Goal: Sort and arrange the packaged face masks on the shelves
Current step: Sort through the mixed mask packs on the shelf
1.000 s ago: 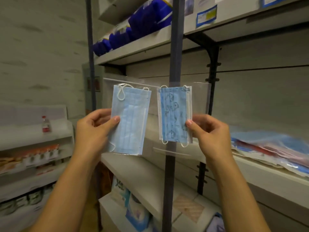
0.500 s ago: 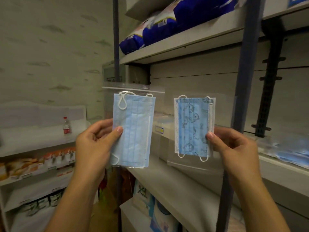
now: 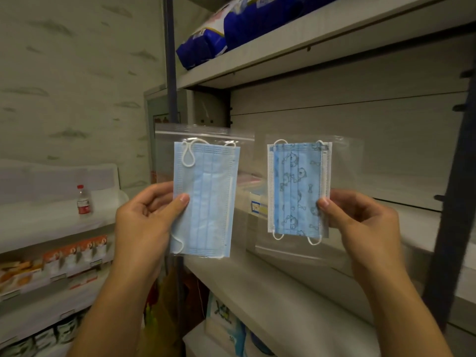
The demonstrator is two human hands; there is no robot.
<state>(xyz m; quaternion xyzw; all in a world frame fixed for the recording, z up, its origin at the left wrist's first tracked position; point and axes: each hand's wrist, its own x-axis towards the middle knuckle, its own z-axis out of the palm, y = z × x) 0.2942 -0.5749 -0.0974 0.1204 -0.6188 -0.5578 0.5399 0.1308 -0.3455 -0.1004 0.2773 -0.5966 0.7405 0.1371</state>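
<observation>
Two bagged masks, held up side by side: plain mask [image 3: 206,199] pinched in left hand [image 3: 144,217], printed mask [image 3: 298,189] in right hand [image 3: 360,222]. Now facing emptier shelf [image 3: 257,284] bay than a second ago; sorting likely next.

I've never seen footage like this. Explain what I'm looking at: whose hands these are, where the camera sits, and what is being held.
There is no machine here. A person wears a camera on the head, looking forward and down, so you see their own two arms reaching out. The left hand pinches a clear zip bag holding a plain blue mask. The right hand pinches another clear bag holding a smaller printed blue mask with a cartoon pattern. Both are held up side by side in front of grey shelves. Blue packs lie on the upper shelf. To the left, a small bottle with a red cap stands on another display.
</observation>
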